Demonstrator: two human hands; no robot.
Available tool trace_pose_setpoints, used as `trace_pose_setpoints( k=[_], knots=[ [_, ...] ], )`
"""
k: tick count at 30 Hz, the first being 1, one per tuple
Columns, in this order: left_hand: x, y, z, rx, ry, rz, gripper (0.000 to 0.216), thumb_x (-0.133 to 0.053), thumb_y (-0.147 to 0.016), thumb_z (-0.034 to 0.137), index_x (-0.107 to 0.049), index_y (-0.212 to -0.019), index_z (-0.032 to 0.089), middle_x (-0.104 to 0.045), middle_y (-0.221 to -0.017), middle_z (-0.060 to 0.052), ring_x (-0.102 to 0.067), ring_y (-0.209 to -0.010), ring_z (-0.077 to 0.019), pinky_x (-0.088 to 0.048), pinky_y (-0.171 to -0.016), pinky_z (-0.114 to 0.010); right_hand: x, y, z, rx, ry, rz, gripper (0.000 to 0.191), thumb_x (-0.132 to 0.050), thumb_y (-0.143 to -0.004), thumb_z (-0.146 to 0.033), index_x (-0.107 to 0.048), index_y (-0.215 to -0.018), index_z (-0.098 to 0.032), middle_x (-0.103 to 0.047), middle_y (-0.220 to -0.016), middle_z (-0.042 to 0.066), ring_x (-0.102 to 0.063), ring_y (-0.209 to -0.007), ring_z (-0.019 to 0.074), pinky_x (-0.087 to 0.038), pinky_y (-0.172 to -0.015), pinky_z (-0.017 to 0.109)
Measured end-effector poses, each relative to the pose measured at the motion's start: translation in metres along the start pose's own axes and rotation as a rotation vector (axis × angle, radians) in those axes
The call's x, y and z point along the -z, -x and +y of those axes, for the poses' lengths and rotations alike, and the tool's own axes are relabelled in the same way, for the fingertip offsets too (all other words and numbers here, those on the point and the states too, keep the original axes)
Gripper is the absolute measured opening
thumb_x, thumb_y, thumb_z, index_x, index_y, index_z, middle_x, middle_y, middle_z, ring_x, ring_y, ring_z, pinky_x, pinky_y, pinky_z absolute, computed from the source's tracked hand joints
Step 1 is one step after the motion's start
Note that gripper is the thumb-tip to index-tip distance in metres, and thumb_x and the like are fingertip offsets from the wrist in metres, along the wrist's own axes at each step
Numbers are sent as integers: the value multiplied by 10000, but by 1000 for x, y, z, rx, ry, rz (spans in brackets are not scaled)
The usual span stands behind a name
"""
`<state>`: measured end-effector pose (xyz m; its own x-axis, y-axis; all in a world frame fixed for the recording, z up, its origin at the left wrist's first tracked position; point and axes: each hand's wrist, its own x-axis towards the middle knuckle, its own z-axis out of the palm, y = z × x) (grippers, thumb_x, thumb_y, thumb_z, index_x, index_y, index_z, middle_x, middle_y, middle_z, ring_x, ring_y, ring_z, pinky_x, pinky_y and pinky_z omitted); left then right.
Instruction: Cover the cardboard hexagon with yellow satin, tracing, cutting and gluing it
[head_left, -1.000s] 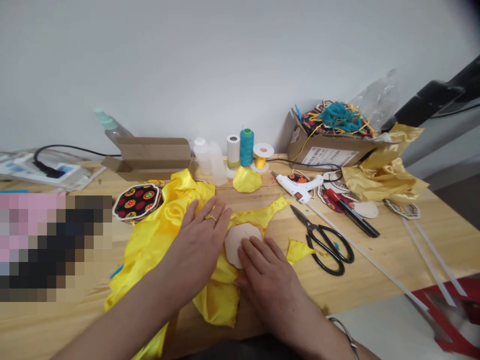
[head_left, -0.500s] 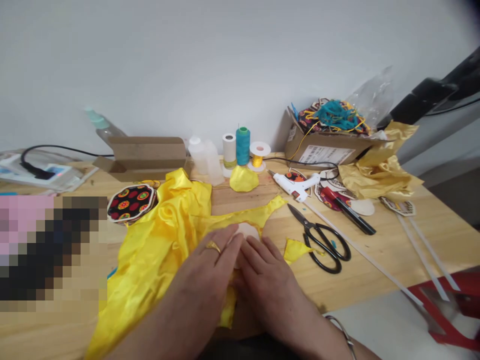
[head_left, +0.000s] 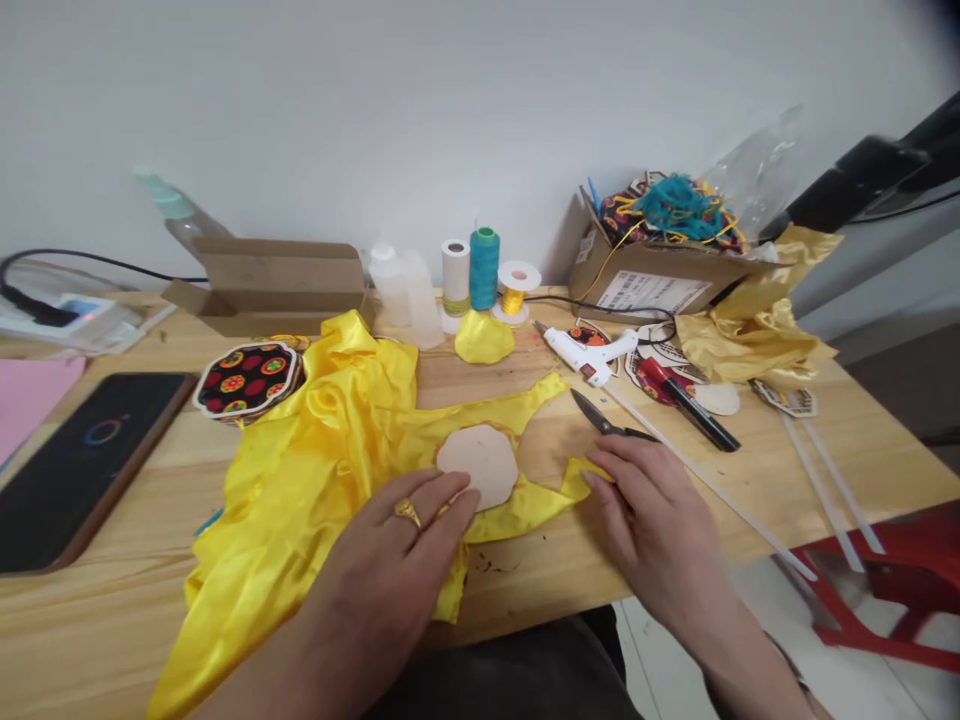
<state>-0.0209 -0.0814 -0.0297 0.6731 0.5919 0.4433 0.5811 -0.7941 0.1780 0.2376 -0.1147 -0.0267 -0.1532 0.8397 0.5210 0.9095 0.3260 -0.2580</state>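
Note:
A pale pink foam disc (head_left: 480, 465) lies on a crumpled bright yellow satin cloth (head_left: 322, 460), its edge lined with yellow. My left hand (head_left: 382, 570), with a gold ring, rests on the satin, fingertips at the disc's lower edge. My right hand (head_left: 649, 510) lies to the right, fingertips on a small yellow satin scrap (head_left: 579, 482). It covers the handles of the black scissors (head_left: 604, 420), whose blades show beyond my fingers. I cannot tell whether it grips them.
On the wooden table stand a hot glue gun (head_left: 585, 352), black marker (head_left: 690, 415), thread spools (head_left: 484, 268), and a cardboard box (head_left: 645, 275) of scraps. A dark phone (head_left: 90, 470) lies at left; long white strips (head_left: 712, 480) cross the right.
My right hand has moved off the disc to the right, over the scissors. My left hand has drawn back toward me, uncovering the disc. The view has tilted slightly.

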Motion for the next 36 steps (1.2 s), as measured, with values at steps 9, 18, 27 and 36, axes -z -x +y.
trace_pose_setpoints(
  k=[9, 18, 27, 36],
  knots=[
    [-3, 8, 6, -65, 24, -6, 197, -507, -933, 172, -697, -965, 130, -749, -1016, -101, -644, -981, -259, -563, -805, -405, 15, 15, 27, -72, 111, -50, 161, -546, -931, -217, -661, -951, -107, -676, -897, 129, -608, -846, 252, -538, -757, 413],
    [11, 12, 11, -32, 210, 50, 152, -555, -906, 144, -671, -1003, 159, -767, -974, -49, -700, -898, -174, -578, -816, -274, -7, 3, -34, 163, -76, -263, 283, -636, -885, -234, -617, -1134, -102, -676, -1075, 115, -534, -1023, 294, -443, -879, 461],
    [27, 15, 26, 572, 1264, -519, 281, -527, -924, 270, -687, -1134, 366, -740, -1150, 2, -684, -1057, -202, -543, -909, -329, -30, 0, -50, 393, 32, -246, 212, -471, -911, -54, -677, -924, -105, -693, -944, 105, -550, -931, 264, -402, -832, 437],
    [0, 10, 36, 871, 2178, -590, 500, -630, -872, 395, -546, -1352, 284, -595, -1367, -103, -489, -1316, -252, -320, -1100, -425, -24, -15, -47, 240, -120, -256, 158, -520, -892, -78, -655, -850, -151, -680, -818, 69, -561, -849, 235, -440, -753, 383]
  ],
)
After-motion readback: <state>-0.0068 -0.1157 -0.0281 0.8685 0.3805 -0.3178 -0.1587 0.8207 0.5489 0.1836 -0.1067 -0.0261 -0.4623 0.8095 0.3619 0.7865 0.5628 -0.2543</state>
